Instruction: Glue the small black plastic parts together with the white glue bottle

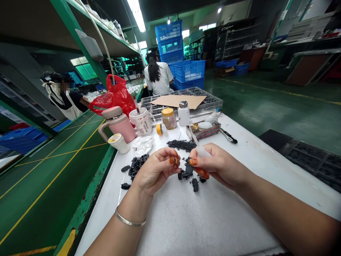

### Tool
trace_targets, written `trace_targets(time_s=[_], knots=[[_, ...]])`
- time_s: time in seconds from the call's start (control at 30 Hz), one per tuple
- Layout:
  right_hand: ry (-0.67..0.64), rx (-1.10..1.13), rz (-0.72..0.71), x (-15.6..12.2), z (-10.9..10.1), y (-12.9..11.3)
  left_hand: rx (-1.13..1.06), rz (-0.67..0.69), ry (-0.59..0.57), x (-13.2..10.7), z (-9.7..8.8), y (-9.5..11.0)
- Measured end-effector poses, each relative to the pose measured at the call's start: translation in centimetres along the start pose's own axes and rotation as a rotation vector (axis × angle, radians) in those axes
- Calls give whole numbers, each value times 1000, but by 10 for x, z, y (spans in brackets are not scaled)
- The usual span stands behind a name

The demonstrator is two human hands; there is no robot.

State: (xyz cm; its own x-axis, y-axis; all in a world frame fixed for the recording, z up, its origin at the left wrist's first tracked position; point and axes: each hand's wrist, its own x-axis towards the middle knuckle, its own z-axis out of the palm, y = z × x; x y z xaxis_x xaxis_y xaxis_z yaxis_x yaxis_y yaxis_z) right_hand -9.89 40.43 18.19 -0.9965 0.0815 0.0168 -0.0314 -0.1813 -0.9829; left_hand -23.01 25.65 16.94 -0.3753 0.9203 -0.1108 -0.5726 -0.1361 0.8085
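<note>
My right hand (220, 163) pinches a small black plastic part (188, 168) between thumb and finger. A whitish translucent pointed piece (200, 148) sticks up behind its fingers; I cannot tell whether the hand grips it. Just to the left, my left hand (157, 167) has thumb and fingertips pressed together, with anything between them too small to make out. Orange-brown covers or stains show on the fingertips. Beneath the hands lie a few black assembled parts (195, 185). A pile of black curved pieces (137, 165) is beside my left hand, and a heap of tiny black parts (181, 145) lies beyond.
Behind the piles stand a pink mug (121, 124), a patterned cup (140, 121), a yellow-lidded jar (168, 119) and a white bottle (183, 114). A utility knife (228, 136) lies right. Left runs a green conveyor belt (66, 156). Two people sit further back near blue crates (189, 73).
</note>
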Motion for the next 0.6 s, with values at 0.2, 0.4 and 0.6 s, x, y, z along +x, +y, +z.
trace_targets(time_s=[0.2, 0.4, 0.6], knots=[[-12, -64, -28, -2, 2, 0, -20, -7, -55, 1, 1, 0], [-6, -123, -56, -3, 3, -1, -23, -23, -93, 0, 0, -2], [31, -198, -64, -6, 7, -5, -34, -42, -90, 1, 2, -2]])
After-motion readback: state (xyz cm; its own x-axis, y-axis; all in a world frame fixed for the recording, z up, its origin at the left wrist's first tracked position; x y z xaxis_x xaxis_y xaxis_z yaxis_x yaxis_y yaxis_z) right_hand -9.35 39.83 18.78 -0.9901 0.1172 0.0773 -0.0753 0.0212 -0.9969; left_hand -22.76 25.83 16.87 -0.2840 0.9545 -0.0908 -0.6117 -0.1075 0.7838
